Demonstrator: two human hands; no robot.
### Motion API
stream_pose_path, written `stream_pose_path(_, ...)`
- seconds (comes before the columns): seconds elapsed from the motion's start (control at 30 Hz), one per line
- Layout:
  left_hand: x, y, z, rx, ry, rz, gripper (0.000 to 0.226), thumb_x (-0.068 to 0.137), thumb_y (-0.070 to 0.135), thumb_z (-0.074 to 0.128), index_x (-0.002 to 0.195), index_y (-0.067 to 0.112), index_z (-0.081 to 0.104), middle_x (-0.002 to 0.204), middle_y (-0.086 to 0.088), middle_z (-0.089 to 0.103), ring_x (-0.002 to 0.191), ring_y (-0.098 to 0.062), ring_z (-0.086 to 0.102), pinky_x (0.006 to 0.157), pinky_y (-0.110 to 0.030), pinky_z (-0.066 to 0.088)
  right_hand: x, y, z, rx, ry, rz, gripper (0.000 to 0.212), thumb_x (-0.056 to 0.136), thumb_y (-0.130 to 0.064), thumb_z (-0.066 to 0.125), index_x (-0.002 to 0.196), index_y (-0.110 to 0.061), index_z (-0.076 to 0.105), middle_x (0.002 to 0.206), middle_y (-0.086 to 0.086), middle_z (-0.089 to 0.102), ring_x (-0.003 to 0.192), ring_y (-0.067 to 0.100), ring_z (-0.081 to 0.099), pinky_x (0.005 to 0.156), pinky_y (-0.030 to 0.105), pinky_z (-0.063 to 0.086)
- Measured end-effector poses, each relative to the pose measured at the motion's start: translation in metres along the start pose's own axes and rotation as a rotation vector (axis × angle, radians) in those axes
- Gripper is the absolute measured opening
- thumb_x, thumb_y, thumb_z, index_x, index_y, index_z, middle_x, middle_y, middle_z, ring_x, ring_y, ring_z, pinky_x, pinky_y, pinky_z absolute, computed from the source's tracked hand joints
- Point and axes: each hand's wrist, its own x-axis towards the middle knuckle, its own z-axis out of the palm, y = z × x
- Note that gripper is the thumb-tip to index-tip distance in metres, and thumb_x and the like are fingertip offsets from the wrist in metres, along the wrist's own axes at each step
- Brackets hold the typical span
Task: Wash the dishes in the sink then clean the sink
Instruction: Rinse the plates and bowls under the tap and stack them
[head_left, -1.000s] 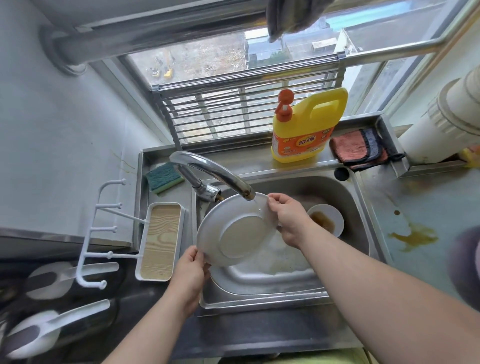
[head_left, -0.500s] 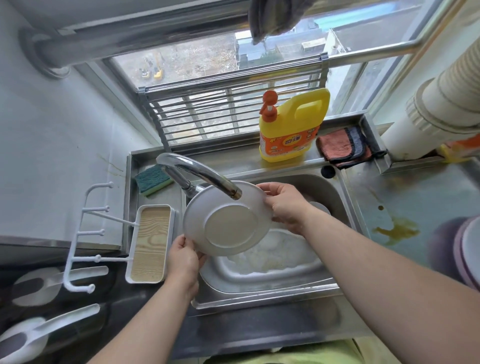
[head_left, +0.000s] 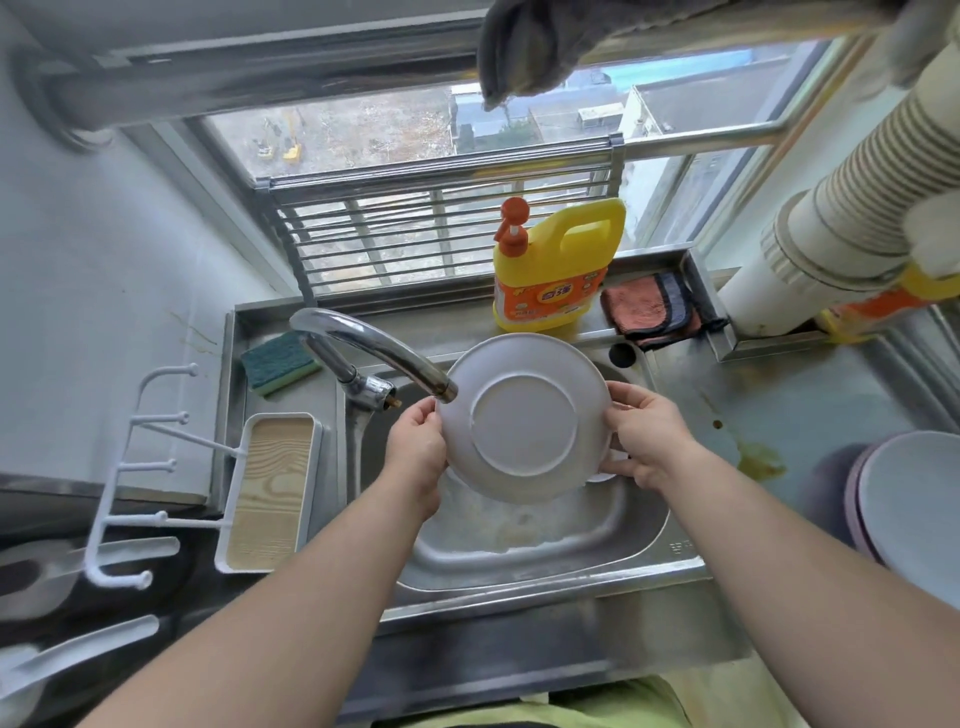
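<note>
Holding a white plate (head_left: 524, 418) up over the sink (head_left: 545, 551), underside facing the camera, foot ring showing. Left grip (head_left: 415, 447) curled round the plate's left edge, right grip (head_left: 644, 436) pinching the right edge, thumb on the back. Soapy water pooled in the basin below. Faucet (head_left: 374, 348) spout ending right at the plate's upper left rim, can't tell if touching. Off left on the counter (head_left: 810, 395), a white rack with a wood-look tray (head_left: 270, 493) and a green sponge (head_left: 278, 361). Off right, stacked plates (head_left: 914, 514), blurry, plus a brownish spill (head_left: 756, 460). Further back by the window, yellow detergent jug (head_left: 556, 265) beside a folded pink cloth (head_left: 649, 309).
</note>
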Motion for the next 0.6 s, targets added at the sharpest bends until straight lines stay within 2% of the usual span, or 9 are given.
stream_pose_path(0.07,0.004,0.005,-0.002,0.015,0.014,0.026,0.024,0.109,0.010,0.049,0.123,0.007,0.068,0.085,0.005,0.077,0.075,-0.013,0.068,0.073,-0.030,0.054,0.002,0.007,0.003,0.046,0.000,0.037,0.018,0.104,-0.011,0.060,0.109,-0.026,0.068,0.099,-0.003,0.074,0.081,0.025,0.069,0.063,0.049,0.059)
stream_pose_path(0.13,0.005,0.011,-0.009,0.031,0.021,0.043,0.031,0.106,0.000,0.047,0.118,0.013,0.072,0.087,0.008,0.079,0.074,-0.008,0.071,0.066,-0.026,0.055,0.006,0.015,0.012,0.079,-0.023,0.084,0.020,0.105,-0.010,0.058,0.107,-0.026,0.069,0.101,-0.001,0.075,0.085,0.032,0.068,0.066,0.053,0.060)
stream_pose_path(0.23,0.007,0.016,-0.029,0.036,0.041,0.055,0.044,0.099,-0.010,0.044,0.120,0.014,0.074,0.094,0.005,0.081,0.078,-0.012,0.074,0.064,-0.025,0.057,0.008,0.026,0.032,0.067,-0.067,0.137,0.024,0.107,-0.011,0.053,0.115,-0.027,0.069,0.102,0.001,0.073,0.072,0.027,0.066,0.069,0.056,0.060)
stream_pose_path(0.3,0.003,0.017,-0.046,0.030,0.069,0.050,0.046,0.097,-0.012,0.043,0.114,0.017,0.075,0.088,0.006,0.081,0.072,-0.011,0.073,0.057,-0.023,0.056,0.008,0.030,0.045,0.036,-0.110,0.174,0.025,0.107,-0.011,0.052,0.116,-0.029,0.067,0.106,0.002,0.075,0.078,0.029,0.071,0.067,0.056,0.060)
stream_pose_path(0.37,-0.001,0.016,-0.062,0.021,0.094,0.039,0.049,0.095,-0.011,0.043,0.117,0.018,0.076,0.093,0.002,0.081,0.076,-0.017,0.071,0.058,-0.025,0.054,0.007,0.033,0.058,-0.015,-0.159,0.221,0.027,0.106,-0.011,0.051,0.116,-0.029,0.067,0.107,0.005,0.077,0.088,0.032,0.074,0.064,0.054,0.060)
stream_pose_path(0.43,-0.004,0.013,-0.077,-0.017,0.107,0.027,0.051,0.094,-0.012,0.042,0.119,0.017,0.075,0.100,-0.006,0.081,0.083,-0.023,0.072,0.062,-0.027,0.057,0.006,0.036,0.071,-0.079,-0.218,0.267,0.029,0.104,-0.010,0.050,0.118,-0.028,0.069,0.104,0.005,0.080,0.089,0.032,0.076,0.066,0.057,0.061)
stream_pose_path(0.5,-0.005,0.011,-0.090,-0.054,0.123,-0.002,0.052,0.093,-0.012,0.042,0.122,0.016,0.074,0.108,-0.013,0.080,0.091,-0.031,0.073,0.074,-0.037,0.062,0.004,0.039,0.083,-0.141,-0.259,0.292,0.036,0.102,-0.003,0.047,0.114,-0.025,0.072,0.099,0.005,0.081,0.091,0.031,0.077,0.072,0.060,0.063)
stream_pose_path(0.53,-0.006,0.010,-0.095,-0.067,0.136,-0.011,0.051,0.092,-0.011,0.043,0.124,0.016,0.073,0.108,-0.013,0.080,0.091,-0.033,0.073,0.078,-0.041,0.062,0.003,0.040,0.088,-0.172,-0.270,0.297,0.039,0.100,0.002,0.044,0.109,-0.023,0.073,0.099,0.006,0.081,0.094,0.032,0.077,0.075,0.059,0.063)
stream_pose_path(0.6,-0.006,0.009,-0.103,-0.049,0.176,-0.012,0.048,0.093,-0.008,0.043,0.122,0.017,0.073,0.102,-0.010,0.080,0.084,-0.030,0.070,0.076,-0.041,0.056,0.001,0.043,0.096,-0.211,-0.288,0.306,0.042,0.098,0.006,0.042,0.103,-0.022,0.074,0.100,0.007,0.080,0.100,0.033,0.076,0.076,0.054,0.064)
